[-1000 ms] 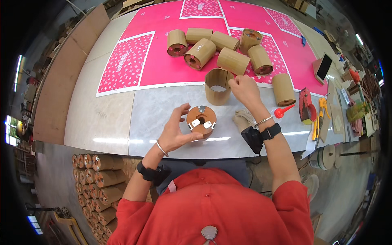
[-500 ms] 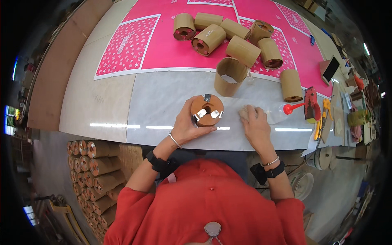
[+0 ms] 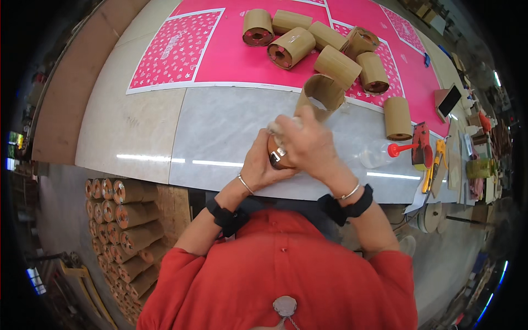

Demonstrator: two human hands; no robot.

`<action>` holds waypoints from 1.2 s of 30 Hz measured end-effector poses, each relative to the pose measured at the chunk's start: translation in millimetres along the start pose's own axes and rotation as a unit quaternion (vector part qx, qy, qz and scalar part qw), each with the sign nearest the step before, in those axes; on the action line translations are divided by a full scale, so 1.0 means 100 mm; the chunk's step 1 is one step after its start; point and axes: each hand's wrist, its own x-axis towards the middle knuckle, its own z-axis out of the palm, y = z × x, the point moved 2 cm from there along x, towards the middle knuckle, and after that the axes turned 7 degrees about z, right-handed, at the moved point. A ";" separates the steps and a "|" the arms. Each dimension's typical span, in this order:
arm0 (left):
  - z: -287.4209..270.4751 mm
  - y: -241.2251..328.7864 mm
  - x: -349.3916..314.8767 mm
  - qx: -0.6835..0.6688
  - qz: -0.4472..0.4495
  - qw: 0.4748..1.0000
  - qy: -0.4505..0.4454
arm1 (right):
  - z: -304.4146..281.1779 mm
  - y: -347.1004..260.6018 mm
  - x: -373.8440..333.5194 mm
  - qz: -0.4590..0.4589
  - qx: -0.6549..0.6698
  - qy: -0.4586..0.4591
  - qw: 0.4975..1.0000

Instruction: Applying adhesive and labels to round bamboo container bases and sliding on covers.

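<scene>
My left hand [image 3: 263,165] is wrapped round a brown-orange round block [image 3: 281,160] fitted with small metal clips, above the front part of the table. On top of the block, my right hand [image 3: 313,144] is closed round a pale, cloth-like wad [image 3: 276,128], slightly smeared by motion. Much of the block and its centre hole is hidden under that hand. Just beyond stands an open cardboard tube [image 3: 322,96], with something whitish inside it. To the right of my right hand is a clear bottle [image 3: 375,153] with a red nozzle.
Several cardboard-wrapped rolls [image 3: 291,48] lie on pink printed sheets [image 3: 231,60] at the back. On the right are a red tool [image 3: 421,140], a yellow-handled cutter [image 3: 438,151] and a propped phone [image 3: 448,103]. More rolls [image 3: 135,214] are stacked below the table at left.
My right hand has lifted the pale wad from the tabletop and moved left onto the block. The block, still in my left hand, is tilted and partly covered.
</scene>
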 end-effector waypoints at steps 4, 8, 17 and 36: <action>0.00 -0.03 0.00 -0.026 0.015 1.000 0.002 | -0.12 0.01 -0.22 0.042 0.035 -0.023 0.998; 0.06 -0.17 -0.06 -0.027 0.043 0.999 0.009 | -0.08 -0.25 -0.24 -0.021 0.062 -0.043 0.997; 0.03 -0.06 0.01 -0.013 0.036 0.999 0.005 | -0.22 0.05 -0.34 0.079 0.000 -0.028 0.996; 0.02 -0.08 0.00 -0.013 0.015 1.000 -0.005 | -0.12 -0.06 -0.19 -0.009 -0.044 -0.028 0.999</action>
